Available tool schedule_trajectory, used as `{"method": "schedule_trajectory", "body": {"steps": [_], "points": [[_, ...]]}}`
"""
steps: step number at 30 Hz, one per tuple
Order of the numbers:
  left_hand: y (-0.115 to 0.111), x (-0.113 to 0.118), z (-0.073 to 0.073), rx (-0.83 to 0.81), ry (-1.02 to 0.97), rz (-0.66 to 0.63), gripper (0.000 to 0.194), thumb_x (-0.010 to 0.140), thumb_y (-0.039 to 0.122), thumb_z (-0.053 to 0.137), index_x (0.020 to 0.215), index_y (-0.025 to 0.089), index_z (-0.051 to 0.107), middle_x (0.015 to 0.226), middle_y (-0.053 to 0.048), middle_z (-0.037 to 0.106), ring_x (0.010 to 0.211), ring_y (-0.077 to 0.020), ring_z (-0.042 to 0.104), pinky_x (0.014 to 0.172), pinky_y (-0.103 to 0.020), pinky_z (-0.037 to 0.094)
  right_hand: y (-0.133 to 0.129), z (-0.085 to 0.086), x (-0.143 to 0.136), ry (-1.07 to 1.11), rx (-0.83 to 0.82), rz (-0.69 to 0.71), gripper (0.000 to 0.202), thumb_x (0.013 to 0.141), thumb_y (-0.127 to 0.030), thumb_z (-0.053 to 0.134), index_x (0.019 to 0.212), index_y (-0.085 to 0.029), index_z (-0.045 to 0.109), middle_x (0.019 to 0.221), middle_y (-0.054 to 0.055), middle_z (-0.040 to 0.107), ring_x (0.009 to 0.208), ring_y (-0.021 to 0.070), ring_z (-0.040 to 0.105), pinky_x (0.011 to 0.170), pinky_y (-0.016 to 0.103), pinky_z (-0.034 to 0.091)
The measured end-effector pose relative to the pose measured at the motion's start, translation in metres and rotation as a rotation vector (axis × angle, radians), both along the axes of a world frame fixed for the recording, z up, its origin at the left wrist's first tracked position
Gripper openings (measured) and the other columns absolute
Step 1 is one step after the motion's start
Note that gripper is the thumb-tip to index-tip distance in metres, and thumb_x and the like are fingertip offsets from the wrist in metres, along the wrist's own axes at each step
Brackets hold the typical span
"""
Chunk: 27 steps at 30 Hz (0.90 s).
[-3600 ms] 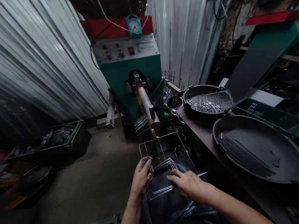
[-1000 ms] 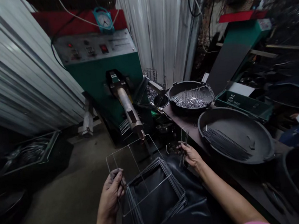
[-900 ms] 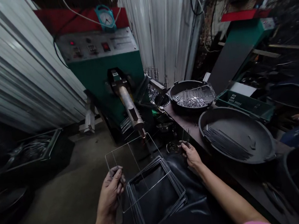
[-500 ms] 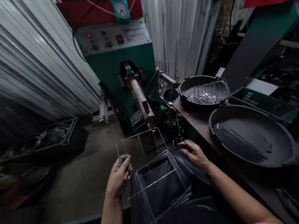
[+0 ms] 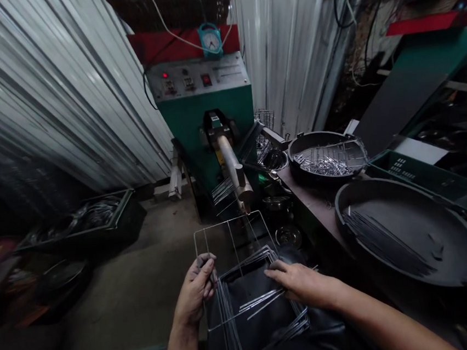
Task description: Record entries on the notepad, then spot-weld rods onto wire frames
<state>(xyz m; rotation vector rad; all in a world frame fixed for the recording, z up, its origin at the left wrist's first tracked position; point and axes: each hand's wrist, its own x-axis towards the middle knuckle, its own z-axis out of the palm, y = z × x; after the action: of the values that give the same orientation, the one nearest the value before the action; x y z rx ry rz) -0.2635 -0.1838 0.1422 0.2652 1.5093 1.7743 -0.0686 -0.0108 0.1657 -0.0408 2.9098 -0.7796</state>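
Observation:
My left hand [image 5: 198, 285] is closed on the left side of a thin wire frame [image 5: 217, 225] with cross wires. The frame's far edge lies just under the tip of the machine's metal arm [image 5: 235, 169]. Several short wires [image 5: 260, 300] stick out to the left from my right hand [image 5: 295, 282], whose fingers are closed on them over the frame's right part. A stack of bent wire frames [image 5: 228, 329] rests on the dark lap below both hands.
The green machine [image 5: 170, 115] stands ahead. On the right, a bench [image 5: 307, 195] bears a round pan of short wires [image 5: 294, 163] and a larger pan of dark rods [image 5: 410, 207]. A green crate [image 5: 125, 213] sits on the floor at the left.
My right hand has moved left and down, from beside the machine to over the stack, and the short wires now show in it. The view has shifted; my left hand still holds the frame.

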Motion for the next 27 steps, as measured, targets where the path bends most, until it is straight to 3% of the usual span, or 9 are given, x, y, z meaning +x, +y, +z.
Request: {"method": "schedule_trajectory", "body": {"steps": [13, 21, 27], "points": [[0.003, 0.006, -0.007, 0.026, -0.05, -0.019, 0.033, 0.067, 0.042, 0.062, 0.086, 0.019, 0.05, 0.047, 0.007, 0.049, 0.028, 0.0006, 0.02, 0.028, -0.01, 0.018, -0.005, 0.014, 0.006, -0.07, 0.102, -0.032, 0.047, 0.077, -0.017, 0.054, 0.122, -0.018, 0.042, 0.114, 0.012, 0.048, 0.09, 0.0203, 0.057, 0.076, 0.029, 0.046], [0.003, 0.004, -0.008, 0.021, -0.059, -0.006, 0.035, 0.064, 0.044, 0.063, 0.085, 0.019, 0.05, 0.046, 0.008, 0.047, 0.027, 0.0009, 0.019, 0.027, -0.01, 0.017, 0.001, 0.014, 0.002, -0.016, 0.082, -0.015, 0.043, 0.077, -0.018, 0.054, 0.12, -0.019, 0.044, 0.112, 0.011, 0.049, 0.086, 0.0189, 0.057, 0.072, 0.027, 0.046], [0.005, 0.003, -0.008, 0.022, -0.055, -0.006, 0.036, 0.064, 0.043, 0.064, 0.086, 0.018, 0.049, 0.047, 0.008, 0.048, 0.028, 0.0012, 0.02, 0.028, -0.01, 0.018, 0.005, 0.026, -0.001, -0.084, 0.054, -0.008, 0.039, 0.079, -0.02, 0.054, 0.117, -0.018, 0.047, 0.112, 0.011, 0.049, 0.086, 0.0187, 0.056, 0.072, 0.027, 0.045]]}}
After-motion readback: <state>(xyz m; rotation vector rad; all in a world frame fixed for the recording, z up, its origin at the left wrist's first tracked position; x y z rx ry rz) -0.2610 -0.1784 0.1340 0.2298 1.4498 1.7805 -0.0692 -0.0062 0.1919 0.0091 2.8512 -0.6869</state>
